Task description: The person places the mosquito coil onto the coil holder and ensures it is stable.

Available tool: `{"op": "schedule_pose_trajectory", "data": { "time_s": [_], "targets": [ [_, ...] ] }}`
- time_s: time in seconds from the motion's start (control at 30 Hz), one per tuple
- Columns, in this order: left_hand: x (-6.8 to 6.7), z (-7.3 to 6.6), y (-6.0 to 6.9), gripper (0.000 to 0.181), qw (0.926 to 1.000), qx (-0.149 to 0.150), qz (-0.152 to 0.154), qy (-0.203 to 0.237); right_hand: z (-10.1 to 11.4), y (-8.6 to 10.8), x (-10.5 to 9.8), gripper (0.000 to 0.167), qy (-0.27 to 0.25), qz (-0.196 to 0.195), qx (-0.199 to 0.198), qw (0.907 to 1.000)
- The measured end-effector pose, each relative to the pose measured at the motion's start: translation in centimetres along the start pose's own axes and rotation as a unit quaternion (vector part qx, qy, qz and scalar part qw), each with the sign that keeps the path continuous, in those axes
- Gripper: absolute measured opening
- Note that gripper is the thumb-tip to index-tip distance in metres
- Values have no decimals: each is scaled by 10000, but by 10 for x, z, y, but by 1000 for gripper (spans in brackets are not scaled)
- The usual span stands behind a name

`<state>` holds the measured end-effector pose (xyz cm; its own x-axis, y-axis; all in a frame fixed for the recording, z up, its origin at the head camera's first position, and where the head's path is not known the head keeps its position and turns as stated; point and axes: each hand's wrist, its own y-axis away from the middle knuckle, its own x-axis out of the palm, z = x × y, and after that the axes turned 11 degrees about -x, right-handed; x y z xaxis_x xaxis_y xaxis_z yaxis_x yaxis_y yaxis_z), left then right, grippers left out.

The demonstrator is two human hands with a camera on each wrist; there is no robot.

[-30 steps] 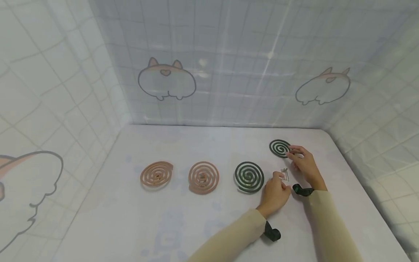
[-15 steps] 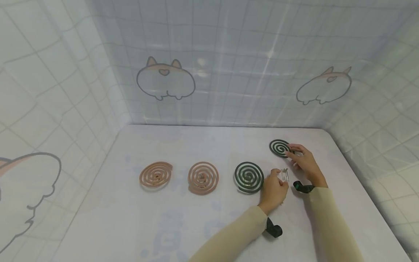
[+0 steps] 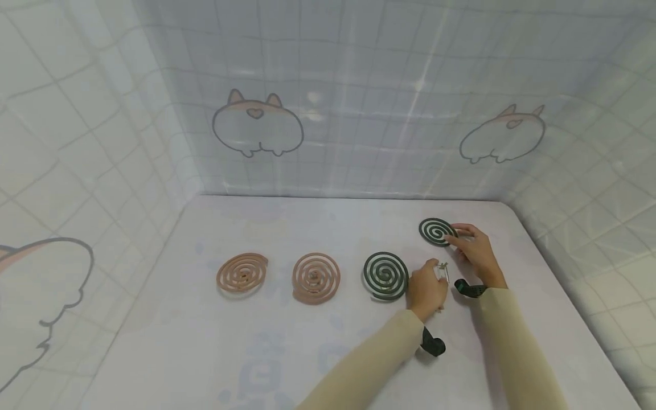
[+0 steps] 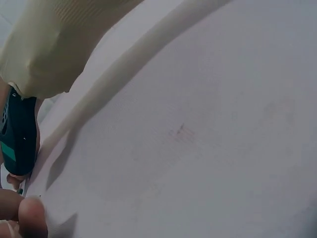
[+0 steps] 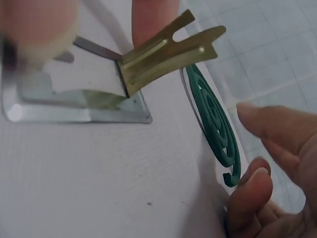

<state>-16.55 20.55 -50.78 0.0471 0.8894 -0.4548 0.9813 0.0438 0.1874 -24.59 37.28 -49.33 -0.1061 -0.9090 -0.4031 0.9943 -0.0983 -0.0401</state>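
three coils (image 3: 315, 278) leftward | left hand (image 3: 427, 289) pinches metal stand (image 5: 148, 64) | right hand (image 3: 476, 250), fingers apart, at far green coil (image 3: 437, 232)

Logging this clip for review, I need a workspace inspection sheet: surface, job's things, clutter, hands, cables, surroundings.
Surface: white table with faint bluish prints.
Job's things: left brown coil, right brown coil and near green coil in a row; far green coil farther back; metal stand.
Clutter: nothing seen.
Hands: left hand holds metal stand; right hand at far green coil's edge, grip unclear.
Cables: nothing seen.
Surroundings: gridded backdrop with cartoon drawings.
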Motion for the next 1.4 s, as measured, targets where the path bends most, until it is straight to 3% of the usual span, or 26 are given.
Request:
{"op": "schedule_pose_trajectory", "data": {
  "time_s": [0.2, 0.6, 0.9, 1.13, 1.4],
  "targets": [
    [2, -2, 0, 42, 9997, -238, 83, -80, -1, -3, 1, 64, 198, -58, 139, 9997],
    [3, -1, 0, 34, 9995, -159, -9, -269, -3, -11, -3, 70, 521, 497, 44, 9974],
    [4, 2, 0, 31, 9996, -34, -87, -263, 5, -11, 3, 64, 658, 419, 39, 9969],
    [4, 2, 0, 31, 9996, -89, -13, -252, 1, -15, 5, 68, 1195, 469, -247, 9914],
    [4, 3, -1, 32, 9997, -90, -39, -237, 6, -14, 2, 78, 974, 773, -140, 9921]
  ]
}}
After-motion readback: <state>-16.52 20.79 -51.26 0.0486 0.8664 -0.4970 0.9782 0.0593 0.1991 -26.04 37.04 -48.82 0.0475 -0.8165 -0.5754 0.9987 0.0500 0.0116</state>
